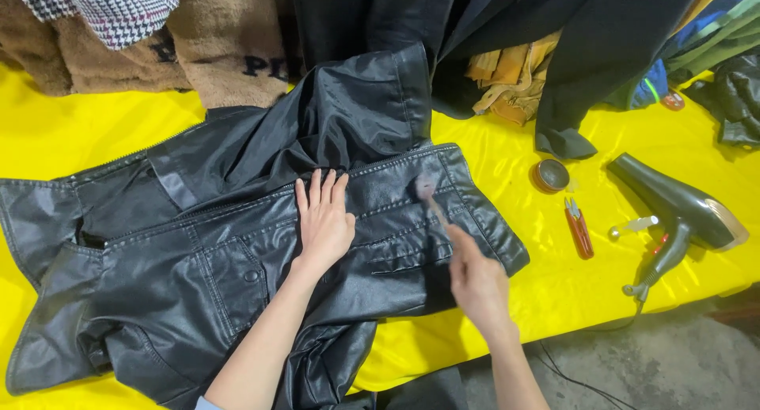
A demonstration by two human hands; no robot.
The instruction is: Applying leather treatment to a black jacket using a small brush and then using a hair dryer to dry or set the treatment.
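Note:
A black leather jacket point(198, 252) lies spread across the yellow-covered table point(570, 291). My left hand point(323, 220) rests flat on the jacket's front panel, fingers together, pressing it down. My right hand point(475, 279) grips a small brush point(428, 196); its blurred head touches the leather near the zipper edge, to the right of my left hand.
A dark hair dryer point(681, 216) lies at the right, its cord going off the table edge. Red thread snips point(579, 229) and a small round tin point(550, 175) sit between it and the jacket. Brown, black and checked garments point(222, 46) are piled along the back.

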